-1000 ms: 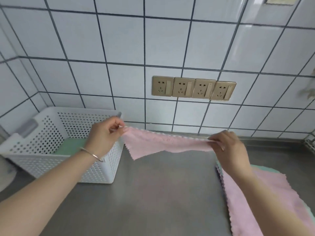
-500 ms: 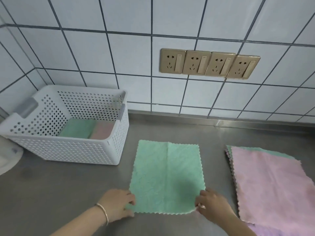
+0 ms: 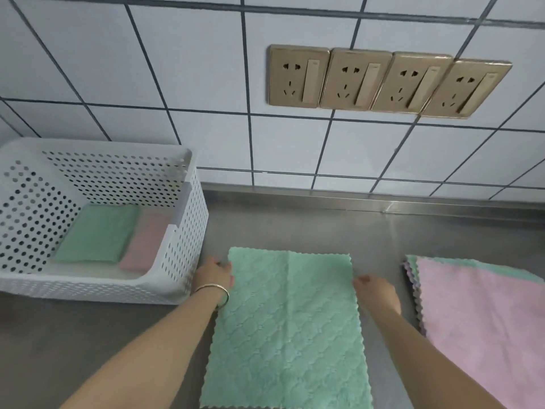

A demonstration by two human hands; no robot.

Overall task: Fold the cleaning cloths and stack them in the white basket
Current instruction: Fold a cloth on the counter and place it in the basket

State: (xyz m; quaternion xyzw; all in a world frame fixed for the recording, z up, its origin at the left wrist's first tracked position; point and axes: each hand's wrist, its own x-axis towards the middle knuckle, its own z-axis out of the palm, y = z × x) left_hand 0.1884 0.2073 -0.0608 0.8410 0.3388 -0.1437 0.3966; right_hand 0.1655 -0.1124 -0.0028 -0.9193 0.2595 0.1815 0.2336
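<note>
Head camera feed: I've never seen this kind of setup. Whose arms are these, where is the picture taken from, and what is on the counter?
There is no machine here. A person wears a wide-angle camera on the head, looking forward and down, so the two bare arms are their own. The left hand, with a bangle on its wrist, and the right hand rest at the far side edges of a green cloth spread flat on the steel counter; whether they grip it I cannot tell. At the left stands the white basket, holding a folded green cloth and a folded pink cloth side by side. At the right lies a pile of unfolded cloths, pink on top. Four wall sockets sit on the tiled wall.
</note>
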